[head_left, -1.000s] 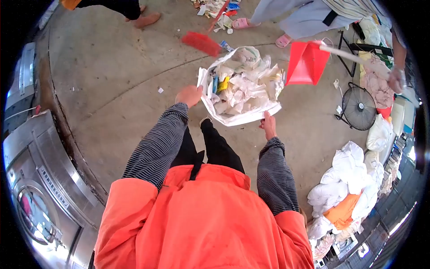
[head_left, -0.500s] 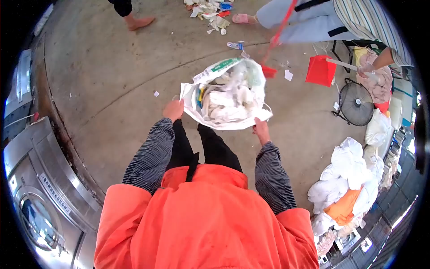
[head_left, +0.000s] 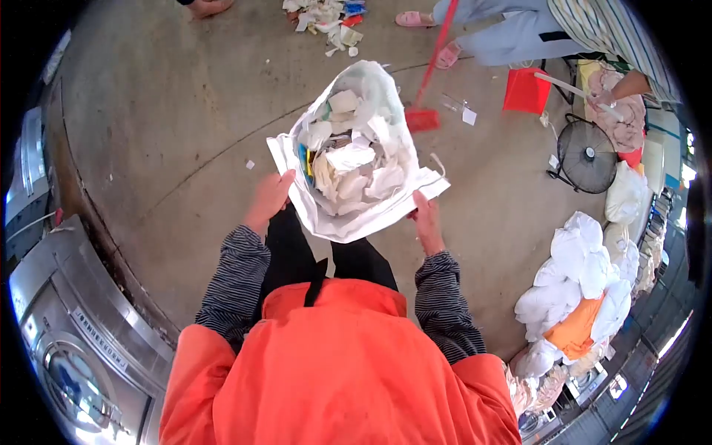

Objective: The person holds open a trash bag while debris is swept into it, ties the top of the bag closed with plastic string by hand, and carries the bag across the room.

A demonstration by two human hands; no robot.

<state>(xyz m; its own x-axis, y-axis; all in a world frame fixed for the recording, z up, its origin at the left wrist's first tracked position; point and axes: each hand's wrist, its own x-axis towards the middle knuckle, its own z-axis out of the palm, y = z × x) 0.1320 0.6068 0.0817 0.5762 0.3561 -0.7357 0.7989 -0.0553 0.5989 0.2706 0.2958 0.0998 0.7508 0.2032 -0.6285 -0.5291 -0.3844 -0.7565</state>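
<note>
In front of my legs a white woven sack (head_left: 348,224) hangs with its mouth wide open toward me. Crumpled white and cream scraps (head_left: 352,157) fill it, with a bit of yellow and blue at the left side. My left hand (head_left: 271,199), slightly blurred, is closed on the left part of the sack's rim. At the right corner, my right hand (head_left: 427,222) grips the folded rim, thumb on top. A loose strap or cord sticks out beyond that corner.
A person in striped clothing holds a red dustpan (head_left: 527,90) by its pale handle; a red broom (head_left: 423,119) touches the floor beyond the sack. Litter (head_left: 330,21) lies piled farther off. At right are a black fan (head_left: 587,154) and white bundles (head_left: 571,274); at left, a steel washing machine (head_left: 81,356).
The sack has come nearer and tipped, so more of its contents show. Both hands have shifted with it. The broom has moved left and down, and the bare foot at the top has moved left.
</note>
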